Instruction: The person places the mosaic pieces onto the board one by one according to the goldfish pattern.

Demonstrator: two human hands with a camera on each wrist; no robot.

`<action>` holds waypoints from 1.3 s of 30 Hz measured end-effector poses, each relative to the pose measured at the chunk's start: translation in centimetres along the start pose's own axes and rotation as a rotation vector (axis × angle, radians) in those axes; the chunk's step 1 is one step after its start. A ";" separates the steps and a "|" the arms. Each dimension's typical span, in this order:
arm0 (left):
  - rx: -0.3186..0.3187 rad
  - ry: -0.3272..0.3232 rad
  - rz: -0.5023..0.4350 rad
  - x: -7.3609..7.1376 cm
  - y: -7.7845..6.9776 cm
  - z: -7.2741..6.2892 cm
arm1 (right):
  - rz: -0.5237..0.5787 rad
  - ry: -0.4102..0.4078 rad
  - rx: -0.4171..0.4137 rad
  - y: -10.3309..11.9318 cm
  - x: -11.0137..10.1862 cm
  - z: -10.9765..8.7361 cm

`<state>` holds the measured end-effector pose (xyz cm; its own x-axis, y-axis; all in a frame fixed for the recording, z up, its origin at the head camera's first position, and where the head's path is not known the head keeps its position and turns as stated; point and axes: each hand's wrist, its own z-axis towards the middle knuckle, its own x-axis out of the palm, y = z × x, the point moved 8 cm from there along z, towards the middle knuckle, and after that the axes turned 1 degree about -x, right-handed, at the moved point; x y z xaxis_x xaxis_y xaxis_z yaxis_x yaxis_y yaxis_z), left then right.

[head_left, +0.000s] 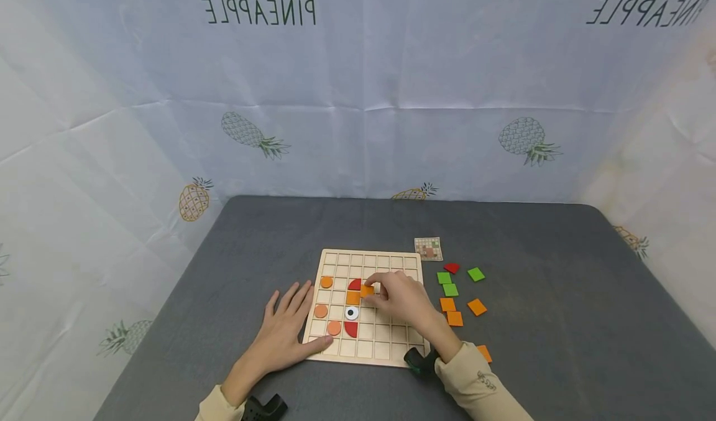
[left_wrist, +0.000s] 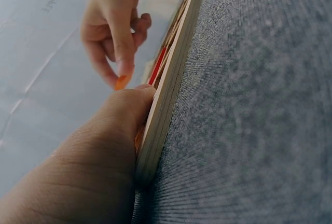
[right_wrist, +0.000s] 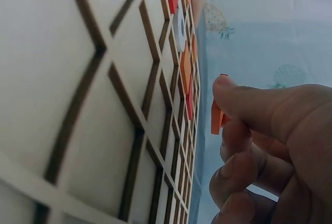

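A wooden grid board (head_left: 380,349) lies on the dark table, with several orange discs, red quarter-round pieces, an orange square tile (head_left: 353,298) and a white eye piece (head_left: 351,313) in its cells. Between thumb and fingertips my right hand (head_left: 399,298) pinches another orange square tile (head_left: 367,290), held just above the board beside the placed one. In the right wrist view this tile (right_wrist: 217,115) is apart from the grid. My left hand (head_left: 288,331) lies with fingers spread at the board's left edge, its thumb (left_wrist: 137,99) resting on the rim.
Right of the board lie several loose orange tiles (head_left: 477,307), green tiles (head_left: 477,274) and a red piece (head_left: 451,267). A small pattern card (head_left: 428,249) sits by the board's far right corner. Behind the table hangs a pineapple-print cloth (head_left: 358,147).
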<state>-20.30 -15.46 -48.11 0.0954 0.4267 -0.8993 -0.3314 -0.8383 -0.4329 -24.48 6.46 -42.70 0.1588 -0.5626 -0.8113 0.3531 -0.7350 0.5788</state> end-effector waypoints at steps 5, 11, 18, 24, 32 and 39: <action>0.005 -0.008 0.002 -0.1 0.0 0.0 | 0.011 0.016 -0.006 0.2 0.5 -0.1; 0.011 -0.011 0.005 -0.1 0.0 -0.1 | 0.019 0.041 0.009 0.0 1.1 -0.1; 0.004 0.002 0.004 0.0 0.0 -0.1 | 0.029 0.059 0.046 -0.5 1.3 -0.2; 0.003 0.004 0.003 -0.1 0.0 -0.1 | 0.029 0.040 0.047 -0.6 1.2 -0.2; 0.007 -0.001 -0.002 -0.1 -0.1 -0.1 | 0.025 0.031 0.043 -0.7 1.2 -0.2; -0.001 -0.001 -0.002 -0.1 -0.1 -0.1 | 0.015 0.023 0.035 -0.7 1.0 -0.2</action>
<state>-20.21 -15.46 -47.95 0.0953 0.4287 -0.8984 -0.3304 -0.8378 -0.4348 -24.42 6.51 -43.93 0.1848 -0.5651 -0.8041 0.3182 -0.7397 0.5930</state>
